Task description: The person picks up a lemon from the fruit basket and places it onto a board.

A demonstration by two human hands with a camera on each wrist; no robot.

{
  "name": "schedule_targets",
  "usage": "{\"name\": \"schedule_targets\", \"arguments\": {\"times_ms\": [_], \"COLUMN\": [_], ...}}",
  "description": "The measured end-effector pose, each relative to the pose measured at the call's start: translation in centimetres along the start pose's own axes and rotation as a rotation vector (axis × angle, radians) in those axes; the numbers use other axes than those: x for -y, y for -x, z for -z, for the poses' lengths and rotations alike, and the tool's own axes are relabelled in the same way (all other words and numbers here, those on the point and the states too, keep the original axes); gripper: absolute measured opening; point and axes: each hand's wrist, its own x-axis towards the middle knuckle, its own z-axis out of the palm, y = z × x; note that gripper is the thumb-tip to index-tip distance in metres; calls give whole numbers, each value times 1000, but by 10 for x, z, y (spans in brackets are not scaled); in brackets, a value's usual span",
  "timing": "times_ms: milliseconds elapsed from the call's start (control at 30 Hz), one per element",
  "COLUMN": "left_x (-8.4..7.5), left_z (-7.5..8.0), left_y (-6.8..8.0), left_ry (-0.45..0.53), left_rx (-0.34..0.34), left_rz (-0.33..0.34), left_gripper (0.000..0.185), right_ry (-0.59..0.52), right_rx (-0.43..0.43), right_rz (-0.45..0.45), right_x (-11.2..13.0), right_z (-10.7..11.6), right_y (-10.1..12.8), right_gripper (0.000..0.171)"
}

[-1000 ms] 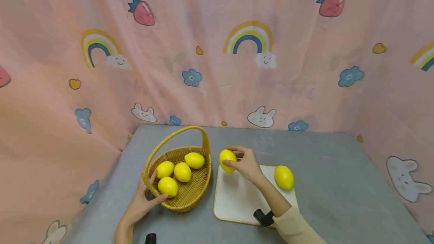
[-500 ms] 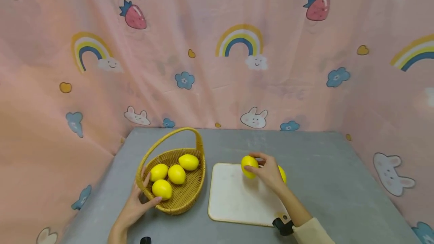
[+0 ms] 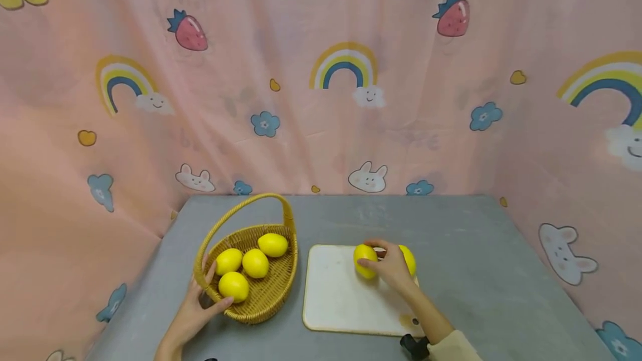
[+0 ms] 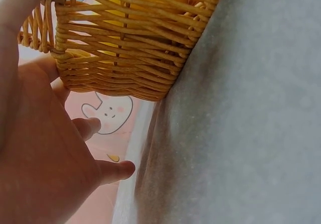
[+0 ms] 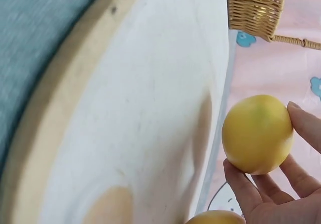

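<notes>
A wicker basket [image 3: 271,299] with a tall arched handle stands at the left of the table, several yellow lemons [image 3: 256,263] inside it. My left hand [image 3: 188,313] grips its near left rim, thumb over the edge; in the left wrist view the other fingers spread beside the woven wall. Above the white cutting board [image 3: 333,299], my right hand [image 3: 393,266] pinches one lemon [image 5: 257,134] between thumb and fingers. Another lemon [image 3: 408,259] sits at the board's far right corner, partly hidden behind that hand.
The grey table [image 3: 481,294] runs back to a pink printed curtain [image 3: 281,160], which also hangs along both sides. A black strap piece [image 3: 415,346] is on the right wrist, over the board's near right corner.
My right hand has carried its lemon from the board's far left corner rightward, then lower over the board. The left hand keeps its grip on the basket. The head view has shifted slightly.
</notes>
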Motion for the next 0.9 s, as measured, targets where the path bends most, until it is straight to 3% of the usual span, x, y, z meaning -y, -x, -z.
{"name": "schedule_targets", "arguments": {"times_ms": [900], "left_x": [-1], "left_z": [0], "left_y": [0], "left_ry": [-21], "left_rx": [-7], "left_rz": [20], "left_gripper": [89], "right_ry": [175], "right_rx": [-23], "right_rz": [40], "right_x": [-2], "right_z": [-12], "right_y": [-3], "right_gripper": [44]}}
